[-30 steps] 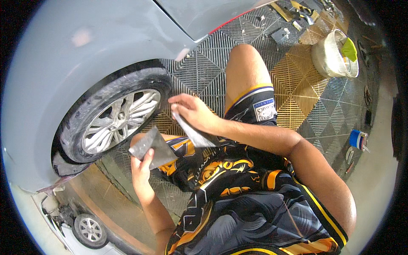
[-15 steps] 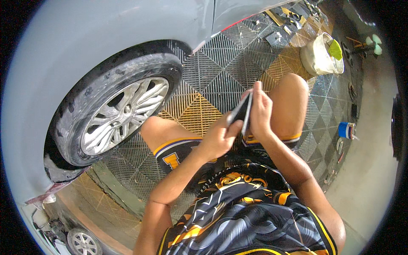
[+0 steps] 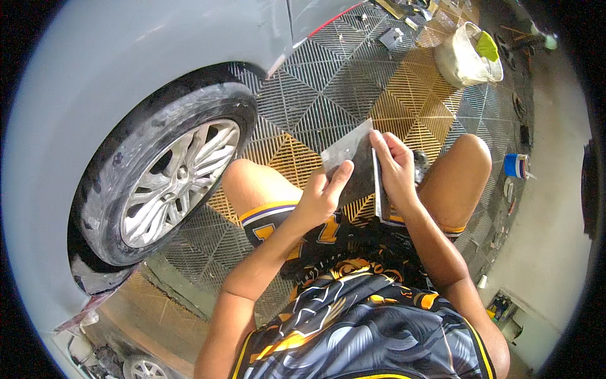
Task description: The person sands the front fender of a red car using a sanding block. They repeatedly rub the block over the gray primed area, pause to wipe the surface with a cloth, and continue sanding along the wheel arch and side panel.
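Note:
Between my hands is a thin dark sheet (image 3: 360,170) that looks like sandpaper, its upper left corner paler grey. My left hand (image 3: 320,197) pinches the sheet's left side, thumb lying on top. My right hand (image 3: 394,169) grips the right side, where a thin flat piece with a white edge (image 3: 379,189) stands nearly upright. Whether that piece is a fold of the sheet or a separate pad, I cannot tell. Both hands are between my bent knees, to the right of a silver car wheel (image 3: 183,174) with a dusty tyre.
A grey car body panel (image 3: 158,38) curves over the wheel. Slatted black and yellow tiles (image 3: 293,161) cover the floor. A whitish bucket (image 3: 457,60) with a green item stands far right. A blue tin (image 3: 516,165) sits by the right wall. Scraps (image 3: 391,38) lie at the back.
The sheet has opened out from a narrow, nearly closed shape to a broad face. My left hand has moved slightly left, and my right knee has swung outward.

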`<state>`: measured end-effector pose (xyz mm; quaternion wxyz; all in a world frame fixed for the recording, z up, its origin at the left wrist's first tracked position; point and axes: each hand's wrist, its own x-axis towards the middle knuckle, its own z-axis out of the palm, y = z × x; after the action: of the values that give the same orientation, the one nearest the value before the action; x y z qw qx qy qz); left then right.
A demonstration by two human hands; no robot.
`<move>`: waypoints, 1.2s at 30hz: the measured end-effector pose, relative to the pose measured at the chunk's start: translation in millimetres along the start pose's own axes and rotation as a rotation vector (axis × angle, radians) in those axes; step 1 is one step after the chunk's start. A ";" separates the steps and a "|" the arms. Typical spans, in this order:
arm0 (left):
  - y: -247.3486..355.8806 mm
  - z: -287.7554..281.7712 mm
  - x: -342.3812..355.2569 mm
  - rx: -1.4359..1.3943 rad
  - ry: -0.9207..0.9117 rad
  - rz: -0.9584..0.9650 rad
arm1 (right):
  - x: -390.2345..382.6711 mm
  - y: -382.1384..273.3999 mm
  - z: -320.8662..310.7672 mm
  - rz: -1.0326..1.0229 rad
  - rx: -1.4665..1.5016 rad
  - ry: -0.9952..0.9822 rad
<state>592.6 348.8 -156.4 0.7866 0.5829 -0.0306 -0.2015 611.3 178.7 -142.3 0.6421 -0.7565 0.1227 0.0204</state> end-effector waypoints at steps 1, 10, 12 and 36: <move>0.7 0.7 0.7 -0.019 0.004 -0.009 | 1.9 -3.7 -4.9 0.020 0.007 -0.040; -61.9 32.4 -37.2 0.860 -0.621 -0.165 | 147.7 2.6 -125.0 0.015 0.319 0.155; -77.5 52.5 -39.0 0.777 -0.423 -0.006 | 182.4 8.9 -144.1 0.071 0.479 0.092; 26.8 262.8 51.6 1.651 0.258 -0.431 | 381.7 169.0 -167.6 0.384 0.720 -0.582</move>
<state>573.0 99.3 -57.4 0.0529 0.9794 0.0337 -0.1917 924.2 -70.4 -348.3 0.8545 -0.4137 0.0747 0.3051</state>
